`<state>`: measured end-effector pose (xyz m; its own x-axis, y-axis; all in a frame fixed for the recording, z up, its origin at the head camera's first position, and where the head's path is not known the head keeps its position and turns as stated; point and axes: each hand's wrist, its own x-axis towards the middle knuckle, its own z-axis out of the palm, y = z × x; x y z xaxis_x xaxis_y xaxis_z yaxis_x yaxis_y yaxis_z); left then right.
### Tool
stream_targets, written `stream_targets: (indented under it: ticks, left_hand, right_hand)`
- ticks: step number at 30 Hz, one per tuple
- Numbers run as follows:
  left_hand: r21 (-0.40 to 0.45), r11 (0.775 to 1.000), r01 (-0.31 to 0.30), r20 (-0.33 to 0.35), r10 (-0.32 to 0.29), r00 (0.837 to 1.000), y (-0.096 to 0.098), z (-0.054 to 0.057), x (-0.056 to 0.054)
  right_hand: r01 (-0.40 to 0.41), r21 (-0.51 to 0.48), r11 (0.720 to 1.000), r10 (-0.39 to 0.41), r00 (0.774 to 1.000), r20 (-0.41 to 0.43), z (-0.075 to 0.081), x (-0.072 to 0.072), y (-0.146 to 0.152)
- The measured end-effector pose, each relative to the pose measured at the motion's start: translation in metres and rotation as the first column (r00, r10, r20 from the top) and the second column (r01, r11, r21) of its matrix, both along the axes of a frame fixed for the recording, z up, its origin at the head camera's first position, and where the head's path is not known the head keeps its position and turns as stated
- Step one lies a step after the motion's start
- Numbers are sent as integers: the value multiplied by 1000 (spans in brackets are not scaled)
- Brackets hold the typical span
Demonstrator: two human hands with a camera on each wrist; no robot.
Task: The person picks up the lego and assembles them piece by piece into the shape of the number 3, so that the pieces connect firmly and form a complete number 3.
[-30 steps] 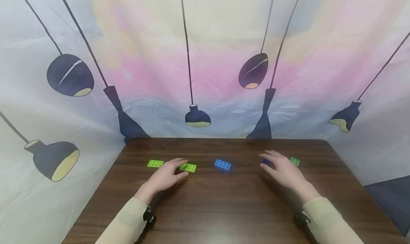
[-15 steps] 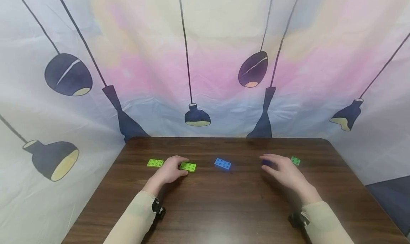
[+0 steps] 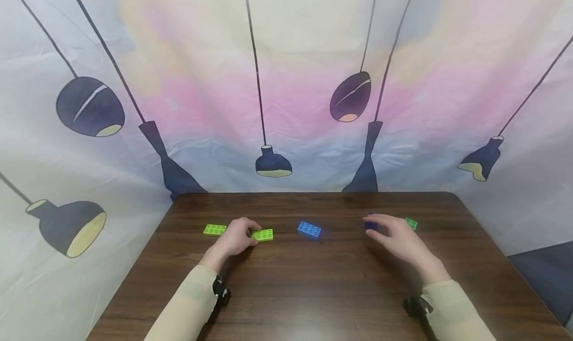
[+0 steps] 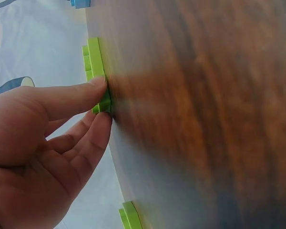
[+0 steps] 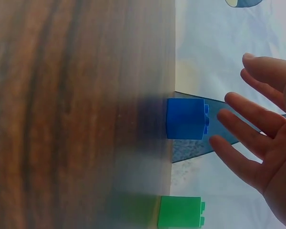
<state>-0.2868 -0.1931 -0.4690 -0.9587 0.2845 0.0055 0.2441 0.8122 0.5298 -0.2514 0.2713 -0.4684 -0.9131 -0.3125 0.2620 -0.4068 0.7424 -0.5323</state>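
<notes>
My left hand [image 3: 236,237] pinches the left end of a lime-green building brick [image 3: 264,235]. In the left wrist view, thumb and fingertips lie against that flat brick [image 4: 94,56], which rests on the table. A second lime-green brick [image 3: 214,229] lies just left of the hand. My right hand [image 3: 400,236] hovers with its fingers spread around a dark blue brick [image 3: 370,223], partly hidden by it in the head view. The right wrist view shows this taller blue brick [image 5: 186,119] standing apart from the fingers. Beside it is a green brick [image 3: 411,223].
A flat light-blue brick [image 3: 309,229] lies between the hands on the brown wooden table [image 3: 309,286]. Behind the table's far edge hangs a cloth backdrop [image 3: 304,82] printed with lamps. Both wrists carry small black devices.
My left hand has moved slightly right and its thumb and fingers have closed on the lime-green brick. The brick has turned slightly. My right hand has stayed near the dark blue brick.
</notes>
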Motion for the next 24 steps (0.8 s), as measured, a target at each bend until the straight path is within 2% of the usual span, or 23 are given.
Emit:
stream_targets:
  ticks: [4,9,17,24]
  left_hand:
    - [10,1000,-8,8,8,1000,1,-1,1]
    - [40,999,7,7,-8,1000,6,-1,9]
    - [131,983,125,-21,-123,992,26,5,25]
    - [155,960,232,3,-236,972,56,5,41]
  right_hand:
    - [2,-3,1000,-2,1000,1,2,0,-1]
    - [10,-6,1000,-10,1000,-3,3,1,0]
    - [18,-15,1000,-18,1000,-16,7,0,1]
    - [16,-27,1000,-16,1000,-15,10,-6,-1]
